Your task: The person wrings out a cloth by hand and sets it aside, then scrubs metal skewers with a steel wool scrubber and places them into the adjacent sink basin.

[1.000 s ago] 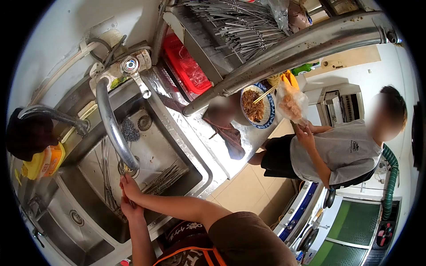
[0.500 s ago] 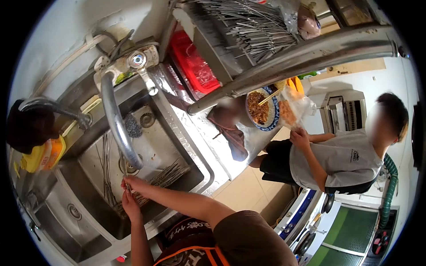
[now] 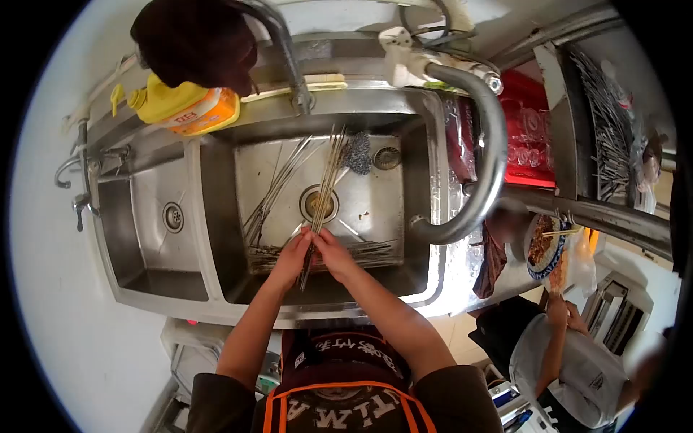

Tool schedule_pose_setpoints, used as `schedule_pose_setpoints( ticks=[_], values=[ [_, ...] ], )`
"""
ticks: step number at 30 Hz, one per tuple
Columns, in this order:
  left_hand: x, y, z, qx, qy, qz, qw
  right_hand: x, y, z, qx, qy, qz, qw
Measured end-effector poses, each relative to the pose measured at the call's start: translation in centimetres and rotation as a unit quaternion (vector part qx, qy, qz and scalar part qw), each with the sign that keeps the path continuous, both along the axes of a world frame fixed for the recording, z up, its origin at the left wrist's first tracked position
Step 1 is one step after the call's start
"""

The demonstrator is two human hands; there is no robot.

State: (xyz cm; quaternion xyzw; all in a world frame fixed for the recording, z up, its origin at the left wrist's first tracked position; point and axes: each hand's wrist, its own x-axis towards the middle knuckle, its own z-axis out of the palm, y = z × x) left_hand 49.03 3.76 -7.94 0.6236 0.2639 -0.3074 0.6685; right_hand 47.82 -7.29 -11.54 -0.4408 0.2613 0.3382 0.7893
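Over the large sink basin (image 3: 415, 216), my left hand (image 3: 291, 258) and my right hand (image 3: 332, 256) are side by side, both closed around one bundle of metal skewers (image 3: 328, 173). The long thin skewers point away from me, past the drain (image 3: 320, 204). A second loose group of skewers (image 3: 280, 184) lies on the basin floor to the left. More skewers (image 3: 375, 252) lie crosswise along the near wall, partly hidden behind my hands. A grey steel-wool scourer (image 3: 356, 153) rests beyond the bundle, near its far tips.
A curved faucet (image 3: 494, 155) arches over the basin's right side. A yellow detergent jug (image 3: 180, 105) stands behind the divider, beside a small basin (image 3: 155, 238). At right are a red bin (image 3: 525, 130), a skewer rack (image 3: 603, 126), a bowl of food (image 3: 545, 245) and another person (image 3: 570, 361).
My view has turned toward the sink, so the basin now sits centrally and the other person appears at the lower right. Both hands remain on the skewers, whose bundle now shows more fully.
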Motion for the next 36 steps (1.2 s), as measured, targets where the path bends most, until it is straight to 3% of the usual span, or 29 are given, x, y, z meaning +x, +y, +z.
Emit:
schedule_pose_setpoints(
  ticks=[3, 6, 8, 9, 10, 11, 12, 13, 15, 17, 22, 24, 25, 27, 28, 30, 31, 32, 34, 35, 36],
  values=[
    [-0.5, 0.1, -0.2, -0.057, 0.094, 0.051, 0.993, 0.2, -0.5, -1.1, 0.012, -0.015, 0.068, 0.997],
    [-1.9, 0.3, -1.9, 0.011, 0.022, 0.04, 0.999, 1.4, -1.9, -0.8, -0.014, -0.073, 0.15, 0.986],
    [-2.8, 1.9, -3.4, 0.043, -0.081, 0.017, 0.996, 3.0, -4.3, -3.5, -0.041, -0.095, 0.216, 0.971],
    [-2.7, 2.3, -3.2, 0.044, -0.078, 0.024, 0.996, 3.9, -6.0, -7.8, -0.209, -0.194, 0.241, 0.928],
    [-2.3, 2.8, -2.5, 0.053, -0.081, 0.02, 0.995, 6.4, -7.2, -7.8, -0.387, -0.289, 0.235, 0.843],
    [-2.2, 3.2, -1.8, 0.062, -0.08, 0.016, 0.995, 8.8, -8.2, -7.6, -0.573, -0.329, 0.216, 0.719],
    [-2.2, 3.6, -1.4, 0.032, -0.081, 0.025, 0.996, 11.0, -9.1, -8.1, -0.627, -0.411, 0.18, 0.637],
    [-2.3, 3.7, -1.6, 0.034, -0.078, 0.034, 0.996, 13.1, -9.4, -7.3, -0.648, -0.349, 0.26, 0.625],
    [-2.7, 4.0, -1.7, 0.006, -0.058, 0.07, 0.996, 15.7, -9.1, -8.3, -0.692, -0.304, 0.362, 0.546],
    [-2.8, 4.1, -1.3, -0.001, -0.046, 0.088, 0.995, 16.6, -9.1, -9.4, -0.654, -0.311, 0.485, 0.491],
    [-2.5, 4.6, -0.2, -0.067, 0.01, 0.129, 0.989, 14.7, -6.9, -8.3, -0.577, -0.261, 0.63, 0.451],
    [-2.4, 4.3, -0.1, -0.06, 0.014, 0.139, 0.988, 11.6, -7.5, -11.8, -0.581, -0.371, 0.589, 0.423],
    [-2.2, 4.2, -0.1, -0.053, 0.019, 0.145, 0.988, 10.5, -7.0, -10.1, -0.571, -0.371, 0.604, 0.415],
    [-2.1, 4.2, 0.2, -0.053, 0.018, 0.142, 0.988, 8.3, -6.6, -8.8, -0.54, -0.299, 0.571, 0.541],
    [-2.1, 4.2, 0.3, -0.052, 0.018, 0.136, 0.989, 6.9, -6.5, -8.8, -0.535, -0.303, 0.494, 0.616],
    [-1.9, 3.8, 0.6, -0.052, 0.006, 0.145, 0.988, 5.1, -6.9, -8.8, -0.285, -0.136, 0.345, 0.884],
    [-1.9, 3.5, 0.7, -0.052, -0.004, 0.152, 0.987, 3.9, -6.3, -6.4, -0.152, -0.013, 0.222, 0.963],
    [-1.9, 3.3, 0.7, -0.055, -0.003, 0.148, 0.987, 2.8, -6.3, -5.0, -0.155, -0.011, 0.219, 0.963],
    [-2.0, 2.7, 0.6, -0.04, -0.032, 0.132, 0.99, 1.2, -6.4, -3.2, 0.063, 0.052, 0.028, 0.996],
    [-2.0, 2.4, 0.8, -0.043, -0.033, 0.129, 0.99, 0.6, -6.6, -2.8, 0.06, 0.05, 0.024, 0.997],
    [-2.1, 2.0, 0.9, -0.032, -0.034, 0.114, 0.992, 0.2, -6.7, -2.5, 0.149, 0.062, 0.0, 0.987]
  ],
)
